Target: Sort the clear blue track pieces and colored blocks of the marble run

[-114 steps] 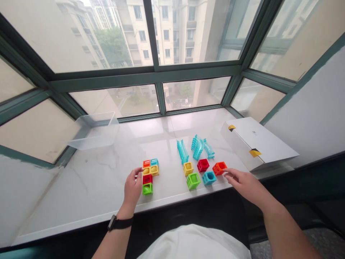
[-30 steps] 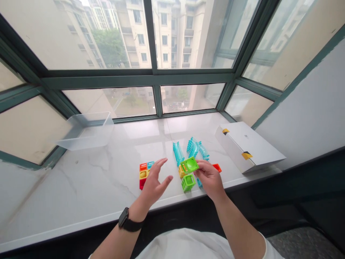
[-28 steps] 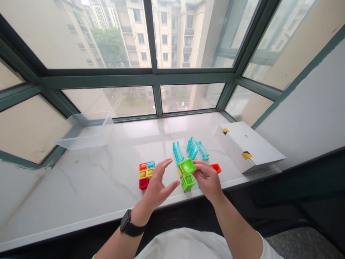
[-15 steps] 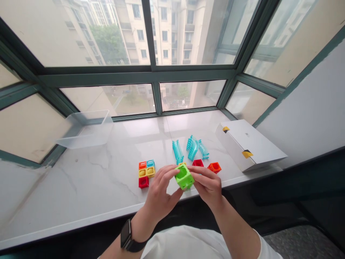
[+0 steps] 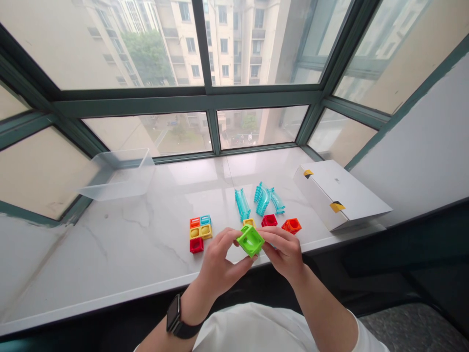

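Note:
A hollow green toy block (image 5: 251, 240) is held up over the front edge of the sill between both my hands. My left hand (image 5: 224, 261) grips its left and lower side with fingers and thumb. On the right side, the fingers of my right hand (image 5: 284, 252) close on the same block. Just behind it a yellow block (image 5: 249, 222) shows in part, with a dark red block (image 5: 269, 220) and an orange block (image 5: 291, 225) to its right. Left of my hands sits a cluster of joined blocks (image 5: 201, 231) in orange, blue and yellow, with a red block (image 5: 196, 245) at its front.
Clear blue track pieces (image 5: 242, 204) lie behind the blocks, some of them curved (image 5: 262, 198). A transparent plastic bin (image 5: 117, 190) stands at the left by the window. To the right is a white box (image 5: 344, 193) with yellow-black tabs. The marble sill's front edge (image 5: 146, 297) runs below.
The green block has been turned a little, so its hollow face points more upward. My left fingers have shifted along it, and more of the yellow block behind shows.

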`<state>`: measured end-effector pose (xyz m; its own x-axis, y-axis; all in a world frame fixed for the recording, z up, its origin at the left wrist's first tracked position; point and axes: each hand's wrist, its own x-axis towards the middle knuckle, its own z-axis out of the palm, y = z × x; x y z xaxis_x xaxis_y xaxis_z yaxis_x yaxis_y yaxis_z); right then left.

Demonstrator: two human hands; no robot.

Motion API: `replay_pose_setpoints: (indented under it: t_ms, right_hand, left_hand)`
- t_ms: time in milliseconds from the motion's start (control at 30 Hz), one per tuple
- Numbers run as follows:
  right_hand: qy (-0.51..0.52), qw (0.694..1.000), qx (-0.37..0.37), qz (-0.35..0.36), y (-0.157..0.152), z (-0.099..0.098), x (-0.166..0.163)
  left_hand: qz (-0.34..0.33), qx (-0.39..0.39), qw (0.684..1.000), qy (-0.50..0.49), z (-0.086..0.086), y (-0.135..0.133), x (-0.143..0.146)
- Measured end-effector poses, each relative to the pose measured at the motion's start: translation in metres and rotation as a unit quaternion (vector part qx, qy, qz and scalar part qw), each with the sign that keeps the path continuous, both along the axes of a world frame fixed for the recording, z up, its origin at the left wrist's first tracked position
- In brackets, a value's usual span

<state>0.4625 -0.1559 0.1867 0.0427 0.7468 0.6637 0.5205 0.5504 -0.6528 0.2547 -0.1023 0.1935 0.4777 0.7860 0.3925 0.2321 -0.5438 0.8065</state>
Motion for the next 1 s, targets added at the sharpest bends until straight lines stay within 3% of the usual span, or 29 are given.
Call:
replay_pose_setpoints:
  t_ms: [67, 200, 367, 467, 567, 667, 800, 1000]
  right_hand:
    - [0.006, 1.0, -0.002, 0.009, 0.001, 0.001, -0.001]
    - [-0.005, 0.999, -0.017, 0.029, 0.005, 0.002, 0.0]
    - [-0.082, 0.994, -0.038, 0.064, 0.006, 0.003, 0.006]
    - [-0.085, 0.993, -0.051, 0.07, 0.006, 0.002, 0.012]
    - [-0.067, 0.994, -0.081, 0.023, 0.005, 0.001, 0.02]
    - [-0.045, 0.991, -0.116, -0.045, 0.002, -0.001, 0.033]
    - [-0.025, 0.981, -0.163, -0.098, -0.004, -0.004, 0.052]
    - [-0.024, 0.968, -0.215, -0.13, -0.012, -0.014, 0.069]
  left_hand:
    - [-0.025, -0.111, 0.992, -0.053, -0.005, 0.001, 0.001]
    - [-0.06, -0.294, 0.94, -0.162, -0.015, 0.002, 0.008]
    - [-0.1, -0.342, 0.919, -0.17, -0.017, -0.003, 0.014]
    - [-0.118, -0.338, 0.921, -0.154, -0.019, -0.004, 0.014]
    - [-0.111, -0.31, 0.93, -0.164, -0.026, -0.003, 0.012]
    - [-0.058, -0.27, 0.948, -0.158, -0.042, 0.0, 0.011]
    - [0.012, -0.165, 0.984, -0.066, -0.068, 0.002, 0.011]
    - [-0.002, -0.086, 0.996, 0.001, -0.095, 0.0, 0.023]
